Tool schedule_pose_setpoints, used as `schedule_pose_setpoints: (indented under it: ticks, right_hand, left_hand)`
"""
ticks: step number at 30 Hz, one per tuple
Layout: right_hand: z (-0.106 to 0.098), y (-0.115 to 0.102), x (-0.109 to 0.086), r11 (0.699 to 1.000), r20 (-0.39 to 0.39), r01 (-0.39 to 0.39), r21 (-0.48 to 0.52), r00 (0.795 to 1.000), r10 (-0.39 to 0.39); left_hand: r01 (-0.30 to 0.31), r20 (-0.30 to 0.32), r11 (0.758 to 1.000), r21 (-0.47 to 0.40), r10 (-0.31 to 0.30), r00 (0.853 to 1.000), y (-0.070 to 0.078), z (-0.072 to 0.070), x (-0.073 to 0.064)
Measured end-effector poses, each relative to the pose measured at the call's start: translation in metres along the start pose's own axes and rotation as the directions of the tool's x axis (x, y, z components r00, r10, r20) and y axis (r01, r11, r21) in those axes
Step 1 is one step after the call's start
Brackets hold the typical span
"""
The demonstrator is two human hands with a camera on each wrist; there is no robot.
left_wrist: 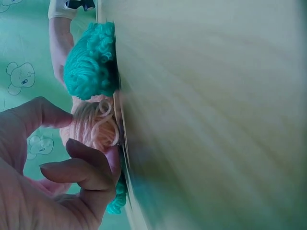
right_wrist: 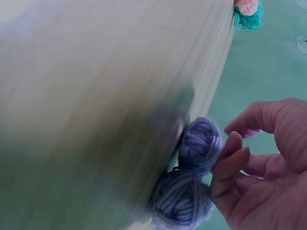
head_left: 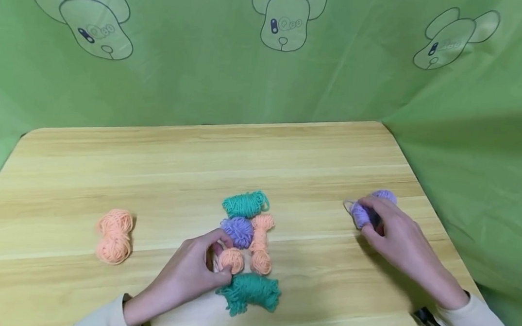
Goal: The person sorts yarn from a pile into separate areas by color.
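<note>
Plain cream sleeves [head_left: 477, 322] end above the wrists, with black strapping [head_left: 430, 320] (partly hidden) at the cuffs [head_left: 117, 312]

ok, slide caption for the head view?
Left hand pinches peach yarn near green yarn; right hand at purple yarn.

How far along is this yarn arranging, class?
Apparently done: the teal bundle, round purple bundle, slim peach bundle and dark green bundle lie clustered. In hand: the left hand pinches a small peach bundle among them; the right hand is at a two-lobed purple bundle. Probably remaining: the two-lobed peach bundle lying apart.
</note>
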State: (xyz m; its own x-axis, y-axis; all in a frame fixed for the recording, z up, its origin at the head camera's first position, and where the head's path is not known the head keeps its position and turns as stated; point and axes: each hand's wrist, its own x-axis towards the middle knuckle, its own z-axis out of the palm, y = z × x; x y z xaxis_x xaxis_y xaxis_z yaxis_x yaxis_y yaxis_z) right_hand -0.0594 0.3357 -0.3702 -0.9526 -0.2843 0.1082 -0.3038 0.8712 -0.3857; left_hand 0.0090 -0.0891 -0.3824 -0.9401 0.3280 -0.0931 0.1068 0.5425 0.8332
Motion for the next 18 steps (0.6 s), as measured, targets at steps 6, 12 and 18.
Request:
schedule_pose_setpoints:
  ticks: [6, 12, 18]
  right_hand:
    - [0.003, -0.004, 0.003, 0.999, -0.018, 0.033, 0.026, 0.999, -0.032]
    - [0.005, -0.012, 0.006, 0.996, -0.103, 0.087, 0.021, 0.991, -0.084]
    - [0.009, -0.019, 0.009, 0.991, -0.147, 0.114, 0.074, 0.984, -0.102]
  left_hand:
    - [0.013, -0.022, 1.0, -0.017, -0.014, 1.0, -0.001, -0.002, -0.001]
    - [0.039, -0.052, 0.998, -0.055, -0.042, 0.998, -0.004, -0.007, -0.006]
    - [0.036, -0.089, 0.997, -0.07, -0.043, 0.995, -0.007, -0.012, -0.011]
